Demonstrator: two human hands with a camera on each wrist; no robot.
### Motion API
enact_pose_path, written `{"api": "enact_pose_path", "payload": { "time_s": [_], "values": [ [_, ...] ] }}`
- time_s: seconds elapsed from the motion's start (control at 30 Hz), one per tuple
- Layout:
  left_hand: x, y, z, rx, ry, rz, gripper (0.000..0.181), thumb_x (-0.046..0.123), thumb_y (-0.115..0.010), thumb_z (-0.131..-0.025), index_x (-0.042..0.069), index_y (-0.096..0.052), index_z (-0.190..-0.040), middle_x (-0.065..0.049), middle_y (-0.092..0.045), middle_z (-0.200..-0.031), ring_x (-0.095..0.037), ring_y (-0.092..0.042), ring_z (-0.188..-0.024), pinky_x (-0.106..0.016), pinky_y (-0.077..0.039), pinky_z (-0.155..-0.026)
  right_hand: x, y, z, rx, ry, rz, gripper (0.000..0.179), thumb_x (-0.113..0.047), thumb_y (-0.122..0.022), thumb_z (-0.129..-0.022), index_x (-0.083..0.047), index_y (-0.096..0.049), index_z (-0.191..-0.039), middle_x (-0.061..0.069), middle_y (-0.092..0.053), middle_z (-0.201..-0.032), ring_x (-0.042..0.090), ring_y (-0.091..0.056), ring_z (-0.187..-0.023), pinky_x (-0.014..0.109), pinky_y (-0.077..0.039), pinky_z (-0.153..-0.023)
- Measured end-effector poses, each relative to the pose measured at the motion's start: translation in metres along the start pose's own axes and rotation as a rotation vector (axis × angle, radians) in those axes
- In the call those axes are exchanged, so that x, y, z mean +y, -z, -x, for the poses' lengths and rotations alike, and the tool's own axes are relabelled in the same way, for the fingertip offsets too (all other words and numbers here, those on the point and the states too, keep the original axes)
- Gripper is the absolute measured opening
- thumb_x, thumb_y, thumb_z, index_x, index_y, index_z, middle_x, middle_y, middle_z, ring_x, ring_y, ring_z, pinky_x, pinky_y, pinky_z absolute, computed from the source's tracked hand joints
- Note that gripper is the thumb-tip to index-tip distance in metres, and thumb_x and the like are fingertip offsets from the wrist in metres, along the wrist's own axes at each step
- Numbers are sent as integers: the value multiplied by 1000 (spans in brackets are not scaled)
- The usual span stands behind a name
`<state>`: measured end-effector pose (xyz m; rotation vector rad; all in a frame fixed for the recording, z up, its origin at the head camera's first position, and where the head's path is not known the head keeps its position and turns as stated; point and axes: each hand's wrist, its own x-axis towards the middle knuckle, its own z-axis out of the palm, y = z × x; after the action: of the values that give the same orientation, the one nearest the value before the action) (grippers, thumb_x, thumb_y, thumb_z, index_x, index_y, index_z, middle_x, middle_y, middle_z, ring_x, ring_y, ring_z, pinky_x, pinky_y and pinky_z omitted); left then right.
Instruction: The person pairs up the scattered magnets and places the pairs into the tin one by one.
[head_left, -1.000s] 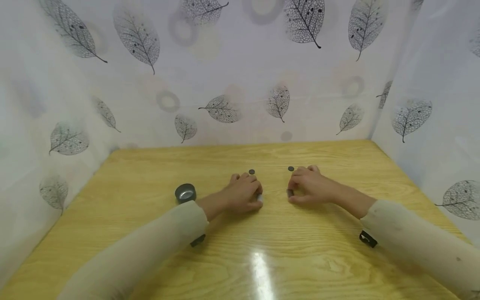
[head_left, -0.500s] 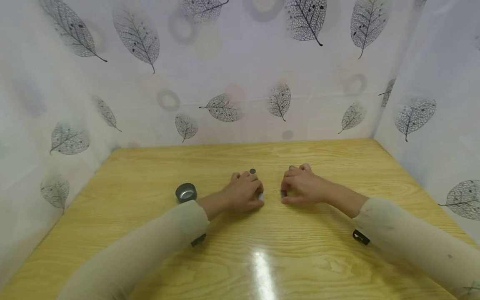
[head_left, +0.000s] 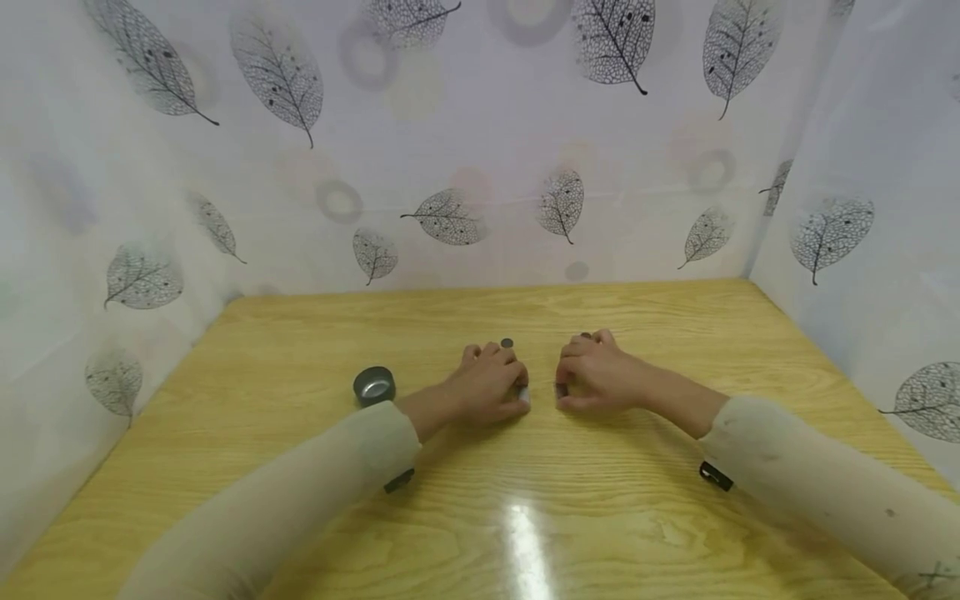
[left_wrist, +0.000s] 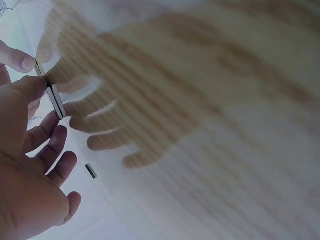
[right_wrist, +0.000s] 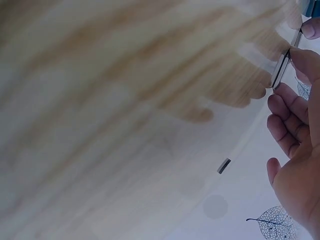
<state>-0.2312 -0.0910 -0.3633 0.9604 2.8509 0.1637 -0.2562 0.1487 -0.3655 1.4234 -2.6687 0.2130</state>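
Note:
In the head view my left hand is low over the wooden table, left of my right hand, with a small gap between them. Thumb and fingers of the left hand pinch a thin flat silver-and-dark piece, seen nearly edge-on. My right hand likewise pinches a similar thin flat piece, light with a dark line along its edge. Beyond the fingers lie two small dark discs, a left disc and a right disc, the latter partly hidden by the right hand.
A small dark round tin with a shiny inside stands left of the left hand, close to the forearm. A white leaf-patterned curtain encloses the table's back and sides. Light glares off the front of the tabletop.
My right hand has moved left with its piece, narrowing the gap to the left hand and covering part of the right disc. The left hand has stayed nearly still.

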Motion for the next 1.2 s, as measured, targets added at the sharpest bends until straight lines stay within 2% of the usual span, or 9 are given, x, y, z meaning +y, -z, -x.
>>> {"api": "enact_pose_path", "payload": {
  "time_s": [0.27, 0.53, 0.7, 1.0, 1.2],
  "values": [
    [0, 1, 1, -11, 11, 31, 39, 47, -61, -96, 20, -63, -124, -2, -55, -124, -24, -43, -121, -54, -26, -109, -5, 0, -3, -31, -7, -12, 26, -43, -76, -83, -20, -69, -92, -10, -59, -91, 13, -49, -90, 39, -27, -81],
    [-1, -1, 0, 0, 8, 34, 39, 48, -63, -95, 20, -63, -123, -1, -55, -122, -24, -44, -119, -54, -28, -107, -10, 0, -7, -33, 0, -10, 23, -40, -76, -83, -20, -67, -90, -10, -58, -90, 15, -49, -91, 45, -30, -86],
    [-1, -1, 0, 1, 4, 42, 40, 47, -63, -95, 19, -63, -124, -2, -55, -122, -24, -44, -118, -54, -27, -106, -11, -1, -10, -27, 17, -17, 22, -39, -76, -83, -19, -68, -91, -8, -59, -90, 14, -49, -90, 43, -30, -84],
    [-3, -1, -1, 11, -11, 14, 42, 50, -61, -95, 19, -62, -124, -2, -56, -123, -23, -44, -117, -54, -28, -106, -17, -2, -21, -22, 53, -7, 23, -36, -74, -85, -15, -69, -95, -6, -61, -91, 16, -50, -91, 48, -34, -85],
    [-2, -1, -1, 18, -12, -1, 43, 51, -62, -95, 18, -64, -122, -1, -56, -120, -22, -44, -115, -52, -28, -106, -19, -2, -25, -49, 36, 11, 24, -37, -73, -86, -16, -69, -96, -7, -59, -91, 16, -50, -91, 49, -35, -87]
  ]
}}
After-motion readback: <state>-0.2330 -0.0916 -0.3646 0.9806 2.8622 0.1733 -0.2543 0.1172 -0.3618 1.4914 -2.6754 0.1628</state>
